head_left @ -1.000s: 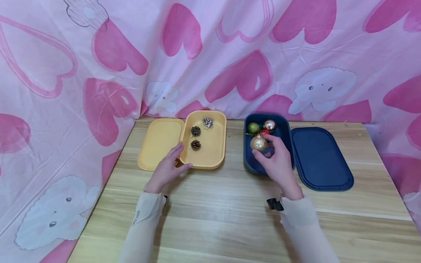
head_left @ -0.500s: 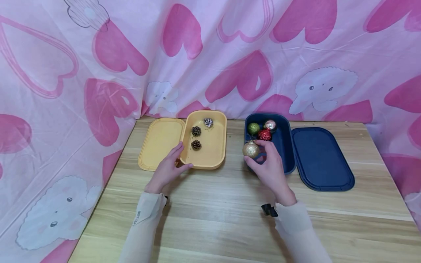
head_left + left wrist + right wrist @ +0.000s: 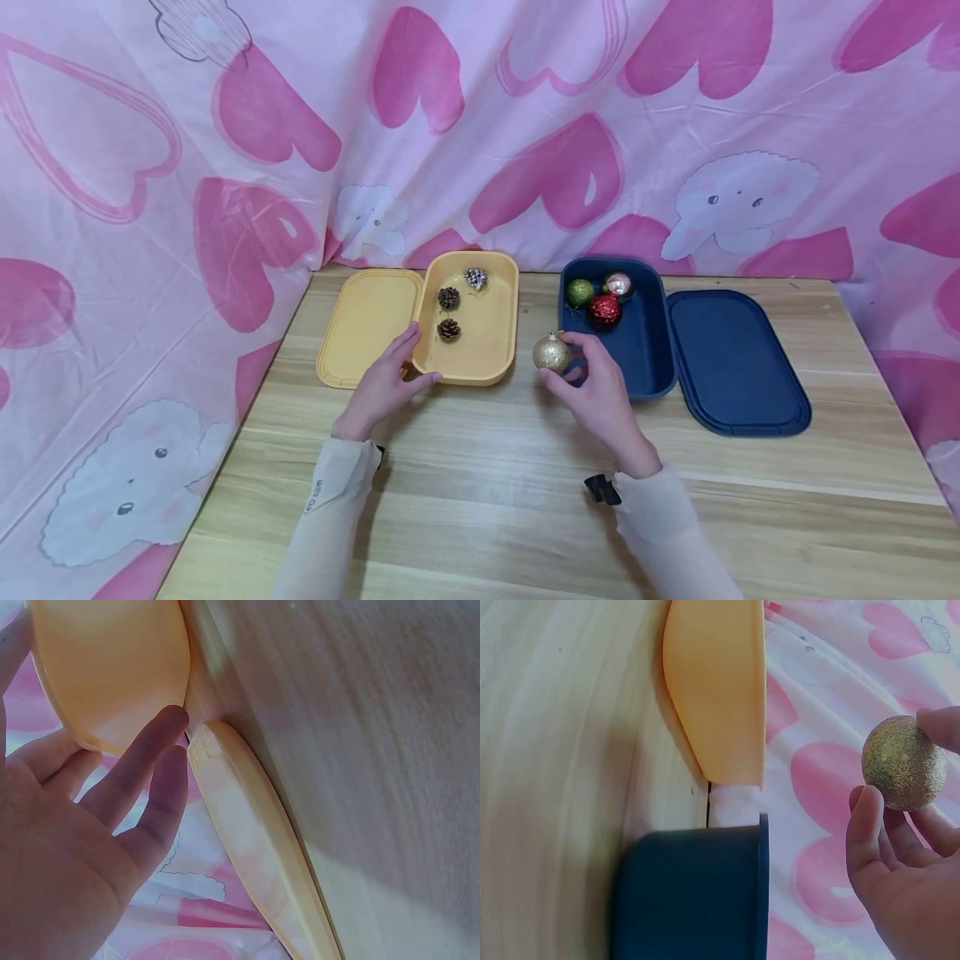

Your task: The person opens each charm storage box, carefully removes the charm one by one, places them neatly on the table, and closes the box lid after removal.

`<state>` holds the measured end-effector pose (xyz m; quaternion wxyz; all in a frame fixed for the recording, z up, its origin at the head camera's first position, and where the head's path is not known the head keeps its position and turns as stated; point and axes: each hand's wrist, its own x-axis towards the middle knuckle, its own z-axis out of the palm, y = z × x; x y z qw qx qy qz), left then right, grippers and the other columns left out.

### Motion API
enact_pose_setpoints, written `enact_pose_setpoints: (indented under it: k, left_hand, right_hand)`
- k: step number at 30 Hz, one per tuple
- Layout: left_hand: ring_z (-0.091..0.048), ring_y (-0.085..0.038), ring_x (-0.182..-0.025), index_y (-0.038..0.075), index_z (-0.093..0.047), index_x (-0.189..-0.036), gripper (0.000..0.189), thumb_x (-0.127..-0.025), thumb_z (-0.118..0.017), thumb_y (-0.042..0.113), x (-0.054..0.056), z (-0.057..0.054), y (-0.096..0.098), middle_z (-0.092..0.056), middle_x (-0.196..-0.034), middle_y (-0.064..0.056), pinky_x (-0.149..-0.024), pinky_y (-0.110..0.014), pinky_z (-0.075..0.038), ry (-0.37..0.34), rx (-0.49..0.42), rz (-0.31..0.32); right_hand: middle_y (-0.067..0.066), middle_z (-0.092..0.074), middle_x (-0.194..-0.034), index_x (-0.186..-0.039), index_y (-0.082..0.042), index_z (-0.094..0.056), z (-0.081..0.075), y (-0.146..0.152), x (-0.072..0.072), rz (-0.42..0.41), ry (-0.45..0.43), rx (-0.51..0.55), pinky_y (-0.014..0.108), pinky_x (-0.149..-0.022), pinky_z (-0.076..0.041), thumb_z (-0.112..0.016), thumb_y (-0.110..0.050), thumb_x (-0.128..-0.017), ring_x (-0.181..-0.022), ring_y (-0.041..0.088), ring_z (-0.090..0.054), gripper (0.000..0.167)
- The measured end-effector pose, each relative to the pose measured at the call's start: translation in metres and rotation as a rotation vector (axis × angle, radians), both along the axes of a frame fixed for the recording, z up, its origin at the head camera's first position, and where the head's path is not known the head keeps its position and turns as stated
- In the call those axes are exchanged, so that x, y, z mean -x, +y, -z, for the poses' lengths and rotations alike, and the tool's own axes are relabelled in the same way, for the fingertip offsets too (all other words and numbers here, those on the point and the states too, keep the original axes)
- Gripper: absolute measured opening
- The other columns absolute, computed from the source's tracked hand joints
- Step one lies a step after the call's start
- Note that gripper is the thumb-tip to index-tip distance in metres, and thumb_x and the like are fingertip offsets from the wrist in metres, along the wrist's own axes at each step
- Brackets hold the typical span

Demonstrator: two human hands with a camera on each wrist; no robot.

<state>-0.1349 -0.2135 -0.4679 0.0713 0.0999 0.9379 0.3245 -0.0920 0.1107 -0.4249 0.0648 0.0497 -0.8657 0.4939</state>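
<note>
A gold glitter Christmas ball (image 3: 552, 354) is pinched between the thumb and fingers of my right hand (image 3: 600, 406). It hangs at the left front of the navy box (image 3: 654, 367), raised above the box rims in the right wrist view. Inside that box lie a green ball (image 3: 580, 292), a red ball (image 3: 604, 309) and a shiny pink ball (image 3: 618, 285). My left hand (image 3: 377, 390) rests at the near left corner of the yellow box (image 3: 480, 350), fingers fairly straight along its side, thumb at its front. That box holds two brown pine cones (image 3: 449, 330) and a silvery, frosted cone (image 3: 476, 278).
A yellow lid (image 3: 367, 325) lies left of the yellow box, partly behind the left hand. The navy lid (image 3: 738, 362) lies right of the navy box. A strip of wooden table (image 3: 480, 483) separates the boxes. A pink heart-print curtain (image 3: 540, 167) hangs behind and at the sides.
My right hand has carried the gold ball out of the navy box, leftward and slightly nearer, uncovering the red ball. The left hand stays at the yellow box.
</note>
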Motion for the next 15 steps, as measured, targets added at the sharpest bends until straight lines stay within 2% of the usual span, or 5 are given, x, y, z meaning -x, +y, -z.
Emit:
enact_pose_setpoints:
  k: [3, 5, 12, 15]
  left_hand:
    - [-0.036, -0.024, -0.142, 0.01, -0.031, -0.151, 0.089, -0.083, -0.069, 0.053, 0.0, 0.0, 0.0, -0.018, -0.162, 0.006, -0.115, -0.044, -0.033, 0.001, 0.001, 0.0]
    - [-0.031, -0.023, -0.145, 0.01, -0.031, -0.151, 0.089, -0.083, -0.069, 0.053, 0.0, 0.0, 0.0, -0.018, -0.162, 0.005, -0.116, -0.044, -0.031, 0.003, 0.005, 0.0]
    - [-0.026, -0.023, -0.147, 0.009, -0.032, -0.151, 0.089, -0.083, -0.068, 0.055, 0.0, 0.0, 0.0, -0.019, -0.162, 0.005, -0.116, -0.045, -0.03, 0.015, 0.012, 0.002]
    - [-0.026, -0.023, -0.147, 0.009, -0.032, -0.151, 0.09, -0.083, -0.068, 0.056, 0.0, 0.001, 0.0, -0.019, -0.162, 0.004, -0.116, -0.045, -0.03, 0.021, 0.013, 0.006]
  right_hand:
    - [0.01, -0.062, -0.114, -0.127, -0.009, -0.054, 0.001, -0.003, -0.002, -0.02, -0.009, 0.012, 0.027, -0.069, -0.05, -0.077, -0.017, -0.082, -0.084, 0.027, -0.061, 0.051]
    - [0.01, -0.062, -0.113, -0.127, -0.009, -0.053, 0.003, -0.005, -0.003, -0.038, -0.002, 0.021, 0.028, -0.07, -0.05, -0.076, -0.015, -0.081, -0.084, 0.028, -0.061, 0.051]
    - [0.01, -0.06, -0.103, -0.124, -0.008, -0.054, 0.011, -0.013, -0.004, -0.09, 0.024, 0.038, 0.023, -0.068, -0.048, -0.077, -0.012, -0.08, -0.079, 0.023, -0.058, 0.05]
    - [0.007, -0.059, -0.104, -0.123, -0.009, -0.055, 0.013, -0.016, -0.006, -0.111, 0.005, 0.049, 0.027, -0.068, -0.051, -0.078, -0.014, -0.08, -0.08, 0.02, -0.058, 0.049]
